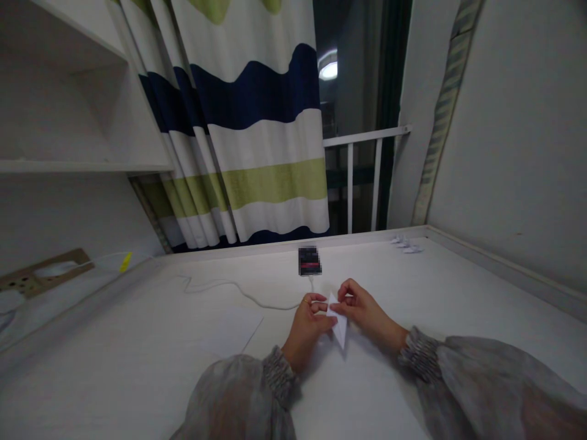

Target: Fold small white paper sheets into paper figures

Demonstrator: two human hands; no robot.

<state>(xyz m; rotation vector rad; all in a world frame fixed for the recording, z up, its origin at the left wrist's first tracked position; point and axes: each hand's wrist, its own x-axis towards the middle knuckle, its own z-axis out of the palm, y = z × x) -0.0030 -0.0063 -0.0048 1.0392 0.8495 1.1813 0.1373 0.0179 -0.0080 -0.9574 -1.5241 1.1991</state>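
A small white sheet of paper folded into a narrow diamond (pixel 340 330) is held between my two hands, just above the white desk (pixel 367 397). My left hand (pixel 310 324) grips its left side, the thumb lying across its middle and a ring on one finger. From the right, my right hand (pixel 364 307) pinches the upper part between thumb and curled fingers. The paper's lower point hangs free, aimed toward me. Parts of its upper edges are hidden by fingers.
Flat white paper (pixel 233 330) lies left of my hands. Beyond them sits a blurred dark phone-like device (pixel 310 261) with a white cable (pixel 257 302) trailing left. Several small folded paper pieces (pixel 406 245) rest at the back right. A power strip (pixel 46 272) is at far left.
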